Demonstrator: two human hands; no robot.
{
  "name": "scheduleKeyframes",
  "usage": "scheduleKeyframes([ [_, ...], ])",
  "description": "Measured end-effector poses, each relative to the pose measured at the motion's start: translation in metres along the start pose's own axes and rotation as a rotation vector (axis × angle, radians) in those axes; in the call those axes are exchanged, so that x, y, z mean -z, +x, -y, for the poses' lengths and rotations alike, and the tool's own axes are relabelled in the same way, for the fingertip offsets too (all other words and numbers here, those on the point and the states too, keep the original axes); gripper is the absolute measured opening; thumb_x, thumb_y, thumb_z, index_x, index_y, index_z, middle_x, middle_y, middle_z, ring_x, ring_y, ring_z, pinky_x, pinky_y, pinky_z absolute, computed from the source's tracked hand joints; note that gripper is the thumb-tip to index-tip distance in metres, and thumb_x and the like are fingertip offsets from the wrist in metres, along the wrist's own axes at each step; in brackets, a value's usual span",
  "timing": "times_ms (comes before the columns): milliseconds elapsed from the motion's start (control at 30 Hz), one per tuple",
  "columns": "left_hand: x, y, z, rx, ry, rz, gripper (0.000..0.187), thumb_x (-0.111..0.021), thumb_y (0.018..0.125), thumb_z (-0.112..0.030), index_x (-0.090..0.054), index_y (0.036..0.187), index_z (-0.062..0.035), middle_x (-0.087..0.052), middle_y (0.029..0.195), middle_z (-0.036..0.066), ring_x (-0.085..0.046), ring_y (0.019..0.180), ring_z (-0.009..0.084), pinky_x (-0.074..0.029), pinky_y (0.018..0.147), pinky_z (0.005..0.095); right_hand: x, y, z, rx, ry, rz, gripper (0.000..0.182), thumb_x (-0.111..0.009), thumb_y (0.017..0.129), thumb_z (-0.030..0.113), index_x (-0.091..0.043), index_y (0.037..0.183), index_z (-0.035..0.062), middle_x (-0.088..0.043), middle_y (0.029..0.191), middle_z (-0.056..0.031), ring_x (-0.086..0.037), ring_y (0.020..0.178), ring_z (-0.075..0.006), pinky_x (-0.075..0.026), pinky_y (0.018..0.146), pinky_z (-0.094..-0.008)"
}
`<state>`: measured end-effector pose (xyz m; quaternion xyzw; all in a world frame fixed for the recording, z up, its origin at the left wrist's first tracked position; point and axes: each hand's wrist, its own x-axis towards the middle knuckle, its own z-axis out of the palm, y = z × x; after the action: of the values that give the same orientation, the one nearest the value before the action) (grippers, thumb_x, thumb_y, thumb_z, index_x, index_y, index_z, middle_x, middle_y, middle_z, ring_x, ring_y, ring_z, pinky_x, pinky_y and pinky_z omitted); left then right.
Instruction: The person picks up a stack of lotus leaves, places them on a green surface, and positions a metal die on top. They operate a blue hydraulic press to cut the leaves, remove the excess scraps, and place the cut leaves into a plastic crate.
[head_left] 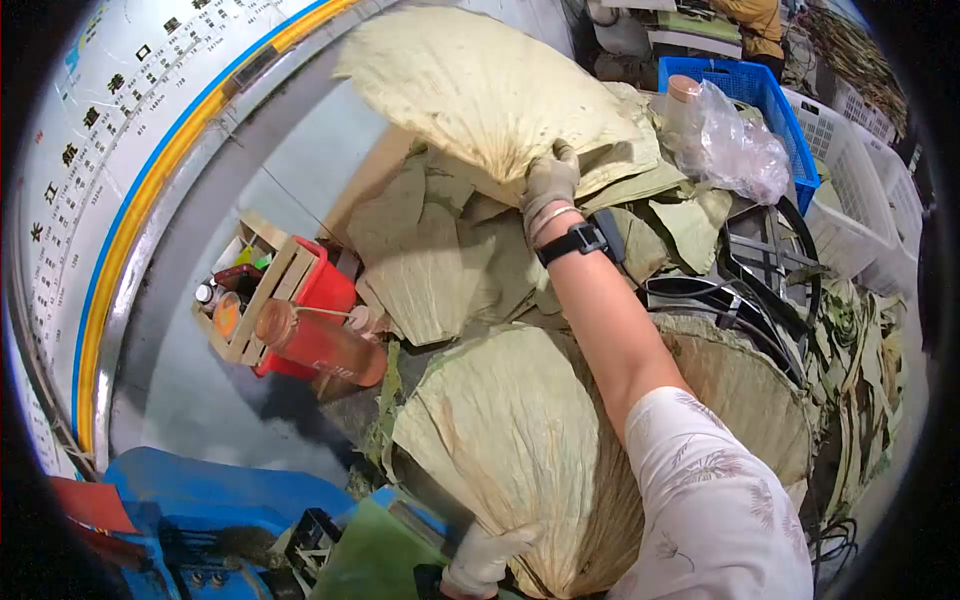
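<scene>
My right hand (552,182), in a pale glove, grips a large fan-shaped dried lotus leaf (480,80) at its gathered base. That leaf spreads up and to the left over a heap of similar dried leaves (425,260). Low in the head view, my left hand (490,558), also gloved, holds the narrow base of a second dried lotus leaf (510,420); its fingertips rest on the leaf and the rest of the grip is partly hidden. Beneath my right forearm lies a browner leaf (740,385).
A wooden crate (265,300), a red container (325,280) and a tilted bottle (325,345) stand left. Blue machinery (200,490) fills the lower left. At upper right are a blue basket (785,115), white baskets (845,200) and a plastic bag (735,150). Leaf scraps (860,370) hang right.
</scene>
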<state>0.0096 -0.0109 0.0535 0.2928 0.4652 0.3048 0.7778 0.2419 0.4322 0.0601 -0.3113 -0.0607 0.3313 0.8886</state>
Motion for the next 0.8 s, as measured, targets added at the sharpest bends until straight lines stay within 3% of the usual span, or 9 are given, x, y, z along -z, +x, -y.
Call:
scheduleKeyframes([
  [100,-0.004,-0.001,-0.002,-0.012,-0.032,-0.012,0.055,-0.068,0.091,0.001,-0.052,0.143,0.0041,-0.061,0.138,0.010,-0.058,0.126,0.0205,-0.042,0.111,0.0358,0.017,0.020,-0.016,0.057,-0.362,-0.013,0.051,-0.054,0.090,-0.003,-0.052,0.141,-0.0012,-0.066,0.119,-0.0168,-0.066,0.087,-0.0207,-0.055,0.074,-0.0340],
  [133,-0.003,0.001,-0.001,-0.038,-0.033,-0.001,0.054,-0.068,0.092,0.000,-0.052,0.143,0.0037,-0.061,0.138,0.009,-0.057,0.126,0.0200,-0.041,0.111,0.0351,0.024,0.027,-0.024,0.086,-0.375,0.026,0.050,-0.056,0.090,0.001,-0.053,0.140,0.0013,-0.068,0.101,-0.0128,-0.064,0.080,-0.0211,-0.052,0.067,-0.0379],
  [300,-0.002,0.001,-0.003,-0.050,0.030,0.041,0.050,-0.067,0.094,-0.002,-0.053,0.142,0.0035,-0.062,0.138,0.009,-0.058,0.125,0.0192,-0.041,0.110,0.0343,0.049,0.098,-0.111,-0.077,-0.203,0.180,0.042,-0.061,0.090,0.005,-0.059,0.132,0.0034,-0.054,0.070,-0.0056,-0.053,0.056,-0.0225,-0.044,0.051,-0.0412],
  [433,0.006,0.004,0.005,-0.092,0.043,0.092,0.046,-0.067,0.096,-0.004,-0.056,0.140,0.0045,-0.063,0.135,0.008,-0.059,0.123,0.0185,-0.043,0.108,0.0338,0.029,0.033,-0.030,-0.107,-0.481,0.217,0.014,-0.063,0.094,0.012,-0.066,0.105,0.0040,-0.059,0.072,-0.0039,-0.049,0.048,-0.0160,-0.039,0.042,-0.0365],
  [500,0.009,0.005,0.009,-0.126,0.029,0.109,0.045,-0.067,0.096,-0.004,-0.056,0.139,0.0046,-0.064,0.135,0.008,-0.059,0.122,0.0181,-0.044,0.107,0.0337,0.016,0.006,0.004,-0.225,-0.604,0.585,0.015,-0.065,0.094,0.012,-0.066,0.106,0.0039,-0.061,0.071,-0.0046,-0.053,0.049,-0.0151,-0.042,0.042,-0.0339],
  [567,0.018,0.009,0.018,-0.230,0.096,0.193,0.045,-0.068,0.096,-0.005,-0.057,0.138,0.0042,-0.064,0.133,0.007,-0.059,0.121,0.0169,-0.045,0.106,0.0328,0.008,-0.012,0.011,-0.269,-0.660,0.737,0.016,-0.067,0.093,0.019,-0.068,0.099,0.0049,-0.064,0.072,-0.0059,-0.059,0.053,-0.0148,-0.047,0.045,-0.0326],
  [633,0.009,0.007,0.011,-0.181,0.055,0.137,0.044,-0.068,0.096,-0.005,-0.058,0.138,0.0042,-0.065,0.133,0.008,-0.060,0.120,0.0165,-0.045,0.105,0.0326,0.003,-0.027,0.017,-0.424,-1.339,0.922,0.040,-0.067,0.090,0.037,-0.072,0.108,0.0021,-0.072,0.086,-0.0130,-0.069,0.075,-0.0273,-0.056,0.069,-0.0405],
  [667,0.004,0.005,0.006,-0.122,0.025,0.095,0.043,-0.068,0.096,-0.005,-0.058,0.137,0.0043,-0.065,0.132,0.008,-0.060,0.119,0.0162,-0.046,0.104,0.0324,0.004,-0.027,0.018,-0.069,-1.718,0.957,0.049,-0.063,0.089,0.043,-0.073,0.116,0.0035,-0.075,0.105,-0.0200,-0.072,0.096,-0.0358,-0.056,0.085,-0.0446],
  [800,-0.003,0.001,-0.002,-0.113,-0.041,0.047,0.042,-0.068,0.096,-0.006,-0.059,0.136,0.0047,-0.066,0.129,0.008,-0.061,0.117,0.0158,-0.046,0.103,0.0320,0.016,-0.016,0.007,0.246,-1.954,0.812,0.050,-0.060,0.087,0.040,-0.073,0.120,0.0045,-0.071,0.120,-0.0209,-0.068,0.114,-0.0394,-0.053,0.095,-0.0457],
])
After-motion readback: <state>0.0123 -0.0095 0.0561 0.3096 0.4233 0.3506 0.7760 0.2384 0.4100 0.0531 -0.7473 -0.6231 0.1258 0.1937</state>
